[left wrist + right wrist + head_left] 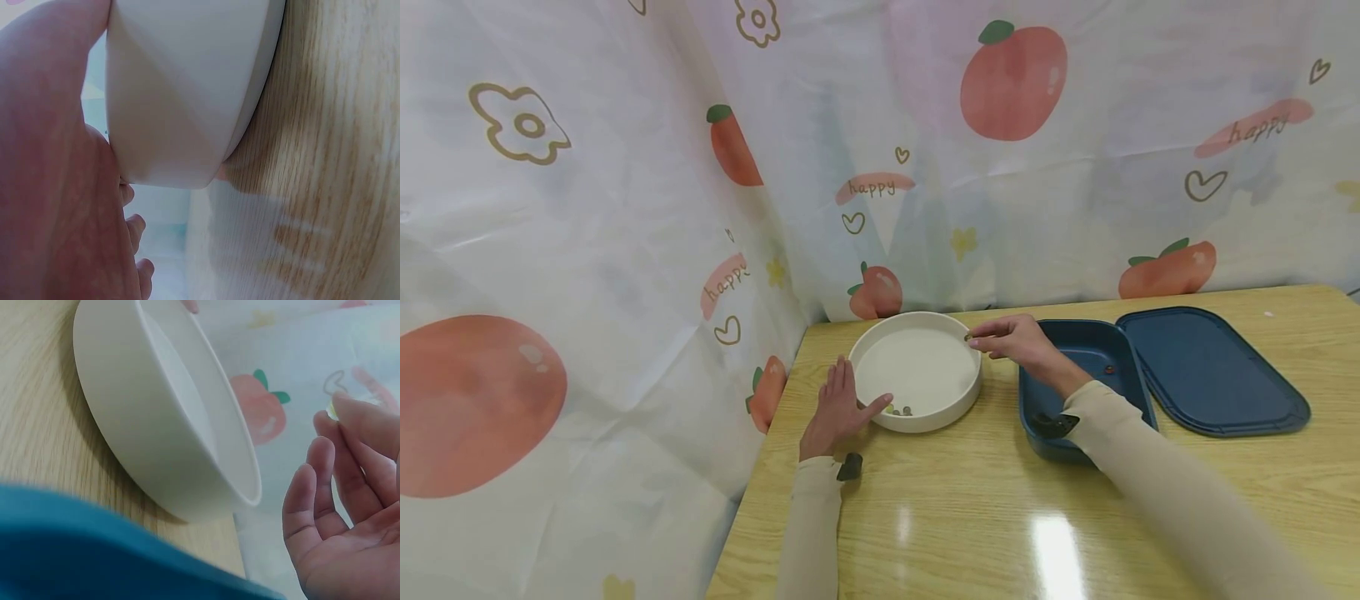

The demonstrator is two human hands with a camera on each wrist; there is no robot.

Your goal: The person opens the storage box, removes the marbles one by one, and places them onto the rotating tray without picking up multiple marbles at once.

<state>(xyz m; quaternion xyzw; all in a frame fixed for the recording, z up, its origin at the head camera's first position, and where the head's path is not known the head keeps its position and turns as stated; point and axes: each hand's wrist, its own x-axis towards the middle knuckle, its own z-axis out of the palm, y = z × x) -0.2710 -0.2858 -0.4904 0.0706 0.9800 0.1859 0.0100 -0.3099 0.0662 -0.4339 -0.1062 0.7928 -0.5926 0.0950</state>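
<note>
A round white dish (917, 367) with a low wall stands on the table. Several small marbles (907, 411) lie inside it by the near-left wall. My left hand (838, 410) rests against the dish's left side, fingers straight and thumb across the rim; in the left wrist view the palm is beside the dish wall (181, 94). Over the far-right rim, my right hand (1017, 343) pinches a small marble (967, 337) between thumb and index finger. Most of that marble (332, 411) is hidden by the fingertips in the right wrist view.
Right of the dish stands a deep blue box (1086, 335), under my right forearm, with a small reddish marble (1108, 369) in it. Its flat blue lid (1217, 371) lies to the right. A printed curtain (1045, 208) hangs behind the wooden table (955, 517).
</note>
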